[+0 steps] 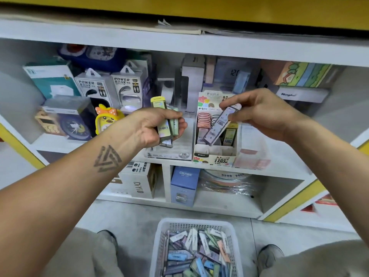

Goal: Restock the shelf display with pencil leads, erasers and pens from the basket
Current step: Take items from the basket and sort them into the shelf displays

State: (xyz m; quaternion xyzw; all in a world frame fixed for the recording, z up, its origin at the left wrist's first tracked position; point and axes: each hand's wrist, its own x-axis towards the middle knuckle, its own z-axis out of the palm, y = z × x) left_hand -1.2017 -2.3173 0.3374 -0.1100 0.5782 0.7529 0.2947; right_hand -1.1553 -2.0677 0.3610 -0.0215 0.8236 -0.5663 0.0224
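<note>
Both hands were loaded: the left hand point(157, 126) clutched a small stack of lead cases point(165, 120), while the right hand point(259, 114) pinched one purple lead case point(218, 124) tilted over the display box point(215, 156) at frame centre. Looked like mid-restock of the pencil leads; next it'd need sliding into a free slot. Basket point(196, 250) at bottom centre was plenty full.

A single wide-angle view from the person's head looks forward and down at the white shelf unit point(179, 48), close enough that both forearms reach into it. Below the shelf unit, at the bottom edge, sits the white basket point(196, 222) (floor and shoes flank it).
</note>
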